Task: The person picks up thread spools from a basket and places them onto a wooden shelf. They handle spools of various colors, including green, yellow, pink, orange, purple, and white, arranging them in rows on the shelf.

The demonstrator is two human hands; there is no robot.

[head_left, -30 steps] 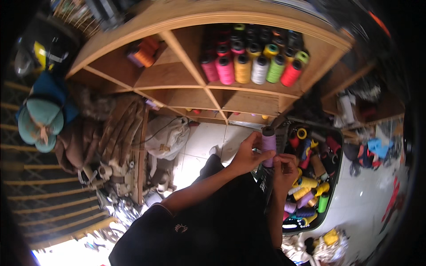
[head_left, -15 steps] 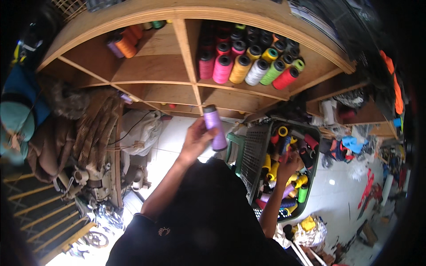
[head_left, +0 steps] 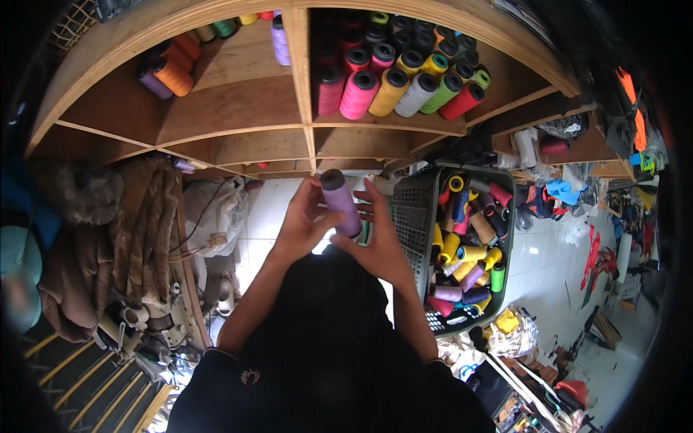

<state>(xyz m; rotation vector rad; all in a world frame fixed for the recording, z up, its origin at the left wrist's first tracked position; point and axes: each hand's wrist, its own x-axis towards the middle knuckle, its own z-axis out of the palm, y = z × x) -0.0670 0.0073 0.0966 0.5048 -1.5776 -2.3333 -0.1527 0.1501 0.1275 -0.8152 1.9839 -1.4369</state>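
Note:
In front of my chest, a purple cone of thread with a dark top tilts slightly. My left hand grips it from the left, thumb across its lower part. My right hand is at the cone's right side, empty, its fingers spread and its thumb near the cone's base; whether it touches the cone I cannot tell. To the right stands a dark green plastic basket heaped with thread cones of many colours, among them a bright green cone by its wall.
Ahead is a wooden shelf with compartments. Rows of coloured cones stand in the upper right one; orange cones and a purple cone are in the left one. Brown fabric hangs at left; bundled bags lie at lower right.
My right hand has come out of the basket, over to the purple cone. The cone stays in my left hand. My view has shifted slightly, showing another purple cone by the shelf divider.

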